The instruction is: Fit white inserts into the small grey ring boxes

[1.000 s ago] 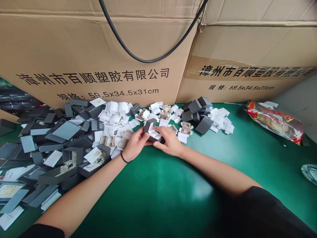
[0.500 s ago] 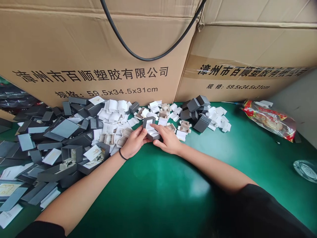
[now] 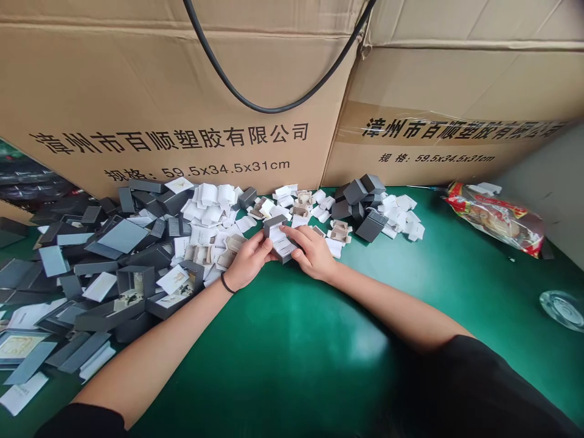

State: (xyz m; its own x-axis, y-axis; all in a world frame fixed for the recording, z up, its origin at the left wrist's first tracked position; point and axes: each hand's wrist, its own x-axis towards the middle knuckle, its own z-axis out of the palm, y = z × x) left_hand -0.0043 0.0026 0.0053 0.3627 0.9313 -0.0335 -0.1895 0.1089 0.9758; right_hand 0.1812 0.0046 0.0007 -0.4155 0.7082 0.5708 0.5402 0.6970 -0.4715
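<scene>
Near the middle of the table, a small dark grey jewelry box (image 3: 285,250) stands with its lid up, showing a white lining with small print. My left hand (image 3: 250,261) is closed around its left side. My right hand (image 3: 314,252) lies at its right side, index finger reaching to the lining and the other fingers loosely bent; it does not clearly grip anything. Just behind the box are folded white card inserts (image 3: 301,213). Left of my left hand lies a heap of white inserts (image 3: 210,204).
Many dark grey boxes (image 3: 121,234) are piled on the left. Closed dark boxes (image 3: 356,193) and white inserts (image 3: 404,213) lie at the back right. Large cartons (image 3: 173,79) stand behind, with a black cable (image 3: 274,111) hanging. A food packet (image 3: 497,219) and a glass dish (image 3: 563,309) are on the right.
My right hand has shifted slightly right, its thumb drawing back from the box's front, so more of the lining shows. My left hand keeps its hold.
</scene>
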